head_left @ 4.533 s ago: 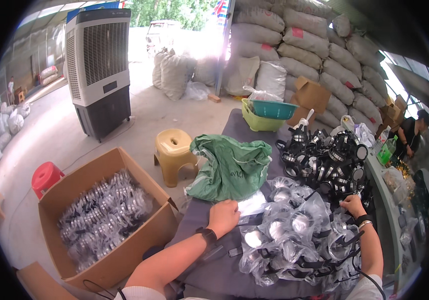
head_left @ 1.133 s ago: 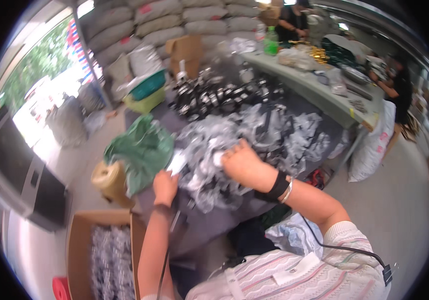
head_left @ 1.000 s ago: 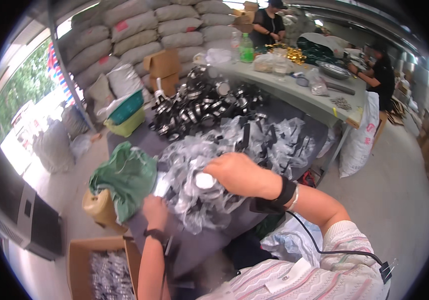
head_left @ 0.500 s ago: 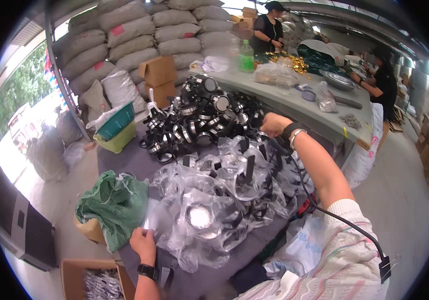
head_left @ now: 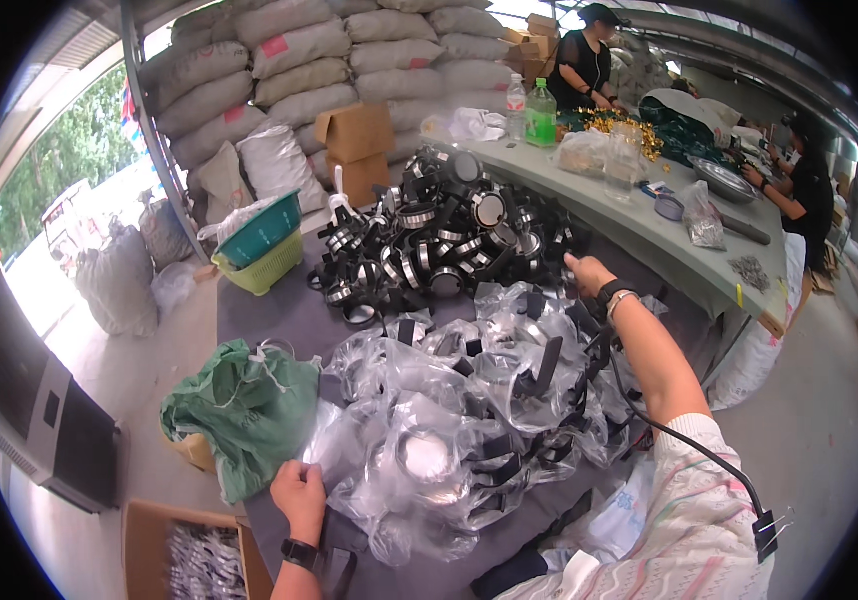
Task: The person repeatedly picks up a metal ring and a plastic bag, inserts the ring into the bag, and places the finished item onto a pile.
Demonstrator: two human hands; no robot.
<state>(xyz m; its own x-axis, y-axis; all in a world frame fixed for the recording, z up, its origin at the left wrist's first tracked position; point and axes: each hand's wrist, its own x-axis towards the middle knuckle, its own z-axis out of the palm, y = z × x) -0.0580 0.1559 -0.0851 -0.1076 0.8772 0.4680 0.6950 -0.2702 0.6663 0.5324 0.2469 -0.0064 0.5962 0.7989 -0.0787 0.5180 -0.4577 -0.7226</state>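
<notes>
My left hand (head_left: 299,494) is closed at the near left of a heap of clear plastic bags (head_left: 364,475), pinching a bag's edge. Inside these bags are round silver-faced parts with black straps. Beyond them rises a pile of loose black-and-silver ring-shaped parts (head_left: 441,235). At that pile's right edge is my right hand (head_left: 589,277), fingers curled and thumb uppermost; whatever it may hold is hidden. A dark cord (head_left: 694,440) runs along my right forearm. Left of the bags lies a green woven sack (head_left: 244,415).
Nested teal and light-green baskets (head_left: 261,240) stand at the table's far left corner. An open carton of silver pieces (head_left: 139,550) sits low at the left. A long table (head_left: 689,222) with bottles extends right, two people working beside it. Stacked sacks (head_left: 299,85) line the back.
The view has swung left, shifting the scene rightward in the picture. Against the pile, my right hand has come slightly nearer to me. My left hand stays at the bag's edge.
</notes>
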